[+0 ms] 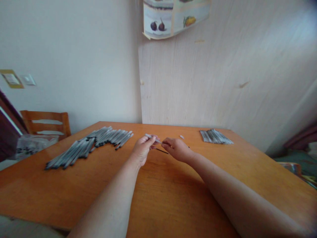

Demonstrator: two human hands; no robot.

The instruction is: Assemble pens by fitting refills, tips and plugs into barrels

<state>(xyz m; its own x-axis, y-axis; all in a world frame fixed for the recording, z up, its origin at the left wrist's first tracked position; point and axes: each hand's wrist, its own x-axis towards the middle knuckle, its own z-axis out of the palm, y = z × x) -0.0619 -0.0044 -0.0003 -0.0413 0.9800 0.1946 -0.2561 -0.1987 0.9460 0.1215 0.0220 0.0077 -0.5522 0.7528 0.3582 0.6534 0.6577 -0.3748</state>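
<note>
Over the middle of the table, my left hand [145,147] is closed around a clear pen barrel [150,136], with the thumb laid along it. The fingers of my right hand [175,148] pinch at the barrel's right end; whether a small part sits between them is hidden. A thin black ink refill [162,151] lies on the table just beneath the two hands. Behind my right hand rests a small clear pen cap [182,137]. A tiny dark piece shows beside the right wrist, too small to name.
Many clear pens with dark ends [76,150] are spread over the left of the wooden table [158,198]. A neat row of pens [215,136] lies at the back right. Beyond the table's left edge stands a wooden chair [47,120]; a wall closes off the back.
</note>
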